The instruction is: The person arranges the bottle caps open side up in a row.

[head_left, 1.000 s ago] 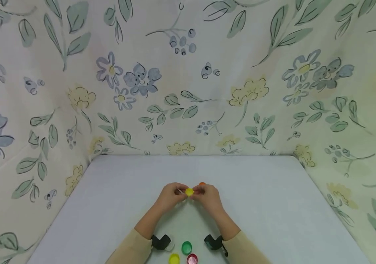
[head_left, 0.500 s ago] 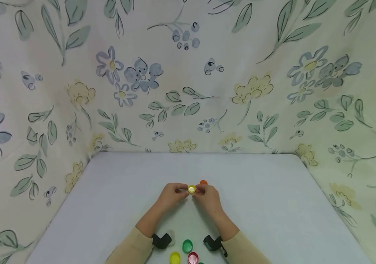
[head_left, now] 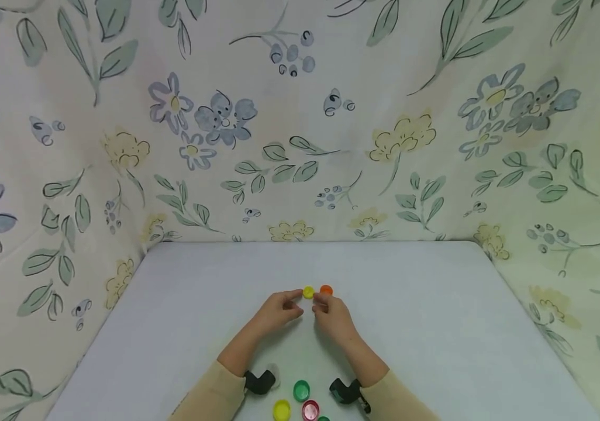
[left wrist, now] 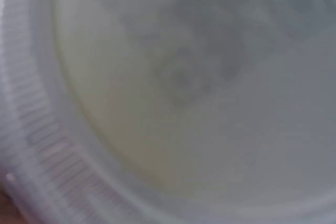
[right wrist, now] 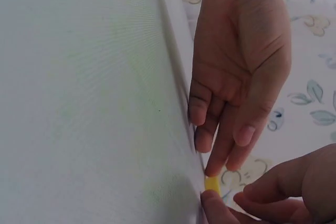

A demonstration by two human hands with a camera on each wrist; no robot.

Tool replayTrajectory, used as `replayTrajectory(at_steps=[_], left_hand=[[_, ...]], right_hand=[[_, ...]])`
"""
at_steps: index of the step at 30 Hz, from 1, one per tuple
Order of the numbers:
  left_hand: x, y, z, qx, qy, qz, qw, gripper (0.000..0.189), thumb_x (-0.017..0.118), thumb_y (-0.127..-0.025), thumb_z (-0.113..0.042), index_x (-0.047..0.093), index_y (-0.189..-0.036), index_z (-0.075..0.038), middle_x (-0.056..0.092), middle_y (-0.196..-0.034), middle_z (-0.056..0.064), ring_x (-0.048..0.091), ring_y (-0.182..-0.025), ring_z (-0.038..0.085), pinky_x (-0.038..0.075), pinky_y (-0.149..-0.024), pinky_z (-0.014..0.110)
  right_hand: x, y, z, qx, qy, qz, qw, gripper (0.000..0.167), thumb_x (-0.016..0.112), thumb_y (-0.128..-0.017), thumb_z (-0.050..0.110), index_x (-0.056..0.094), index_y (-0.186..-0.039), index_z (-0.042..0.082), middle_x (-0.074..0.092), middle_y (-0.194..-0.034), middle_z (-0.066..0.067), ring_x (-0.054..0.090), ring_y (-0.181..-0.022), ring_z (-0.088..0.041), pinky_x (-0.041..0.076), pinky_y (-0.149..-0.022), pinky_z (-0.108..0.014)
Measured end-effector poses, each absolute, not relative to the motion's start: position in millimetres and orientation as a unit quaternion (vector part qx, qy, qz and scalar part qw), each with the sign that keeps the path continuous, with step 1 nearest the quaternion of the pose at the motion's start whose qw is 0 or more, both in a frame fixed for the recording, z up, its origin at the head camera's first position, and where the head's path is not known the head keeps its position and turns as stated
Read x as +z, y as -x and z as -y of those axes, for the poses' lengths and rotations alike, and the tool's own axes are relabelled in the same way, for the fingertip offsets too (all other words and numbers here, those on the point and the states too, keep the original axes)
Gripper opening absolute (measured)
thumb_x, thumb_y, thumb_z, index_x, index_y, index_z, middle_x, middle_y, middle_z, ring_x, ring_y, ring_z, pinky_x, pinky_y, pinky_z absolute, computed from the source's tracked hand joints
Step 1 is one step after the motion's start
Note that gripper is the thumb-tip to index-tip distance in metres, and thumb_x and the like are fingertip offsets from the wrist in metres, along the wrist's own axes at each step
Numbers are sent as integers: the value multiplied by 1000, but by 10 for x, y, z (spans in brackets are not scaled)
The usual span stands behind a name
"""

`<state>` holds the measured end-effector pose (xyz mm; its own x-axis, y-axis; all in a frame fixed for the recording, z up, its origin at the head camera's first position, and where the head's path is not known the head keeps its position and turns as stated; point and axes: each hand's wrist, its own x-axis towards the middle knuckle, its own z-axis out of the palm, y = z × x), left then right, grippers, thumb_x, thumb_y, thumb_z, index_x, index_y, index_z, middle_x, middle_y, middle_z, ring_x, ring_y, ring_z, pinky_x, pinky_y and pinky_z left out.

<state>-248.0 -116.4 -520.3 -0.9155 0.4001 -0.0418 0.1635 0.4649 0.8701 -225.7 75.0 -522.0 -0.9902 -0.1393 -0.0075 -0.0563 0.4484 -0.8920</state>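
A small yellow cap point(head_left: 308, 292) lies toward the middle of the white table, close beside an orange cap point(head_left: 326, 289). My left hand point(head_left: 278, 311) reaches in from the left, index fingertip at the yellow cap's side and thumb apart from it. From the other side my right hand point(head_left: 335, 316) has its fingertips at the cap, its thumb lower and also away. In the right wrist view the yellow cap point(right wrist: 212, 183) shows between the left hand's point(right wrist: 239, 66) extended fingers and the right hand's point(right wrist: 294, 187) fingertips. The right fingers partly overlap the orange cap in the head view.
Near the front edge lie a green cap point(head_left: 302, 390), another yellow cap point(head_left: 281, 410) and a red cap point(head_left: 310, 410), with a green one point(head_left: 323, 418) cut off below. A pale ridged lid point(left wrist: 157, 145) fills the left wrist view. Floral cloth point(head_left: 300, 146) surrounds the table.
The yellow cap has moved from between both hands' pinching fingers, farther forward to beside the orange cap. Its pale-centred face now looks plain yellow. Both thumbs have come away from it.
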Motion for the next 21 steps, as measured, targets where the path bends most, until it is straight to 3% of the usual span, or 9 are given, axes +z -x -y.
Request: replayTrajectory(at_steps=[8,16,21], left_hand=[[-5164,2447,1206,483,-170,-850,125,50,68,-98,-10,54,-144,5,74,-105,8,65,-92,16,53,-76,30],[-5104,2315,1333,489,-141,-853,118,42,64,-101,-15,60,-141,0,66,-134,15,66,-113,26,55,-91,41],[-5112,2174,1472,490,-135,-855,105,39,64,-101,-14,63,-138,-1,67,-134,12,64,-120,29,51,-99,46]], right_hand=[[-5141,2169,-766,-518,68,-850,66,39,54,-98,-3,57,-136,-12,64,-131,-22,65,-116,-33,54,-95,-45],[-5097,2100,-786,-519,63,-848,84,44,57,-96,-2,57,-139,-6,62,-135,-20,62,-121,-34,53,-97,-46],[-5116,2039,-805,-530,74,-839,101,41,62,-97,2,59,-138,0,63,-134,-17,63,-118,-32,54,-95,-45]])
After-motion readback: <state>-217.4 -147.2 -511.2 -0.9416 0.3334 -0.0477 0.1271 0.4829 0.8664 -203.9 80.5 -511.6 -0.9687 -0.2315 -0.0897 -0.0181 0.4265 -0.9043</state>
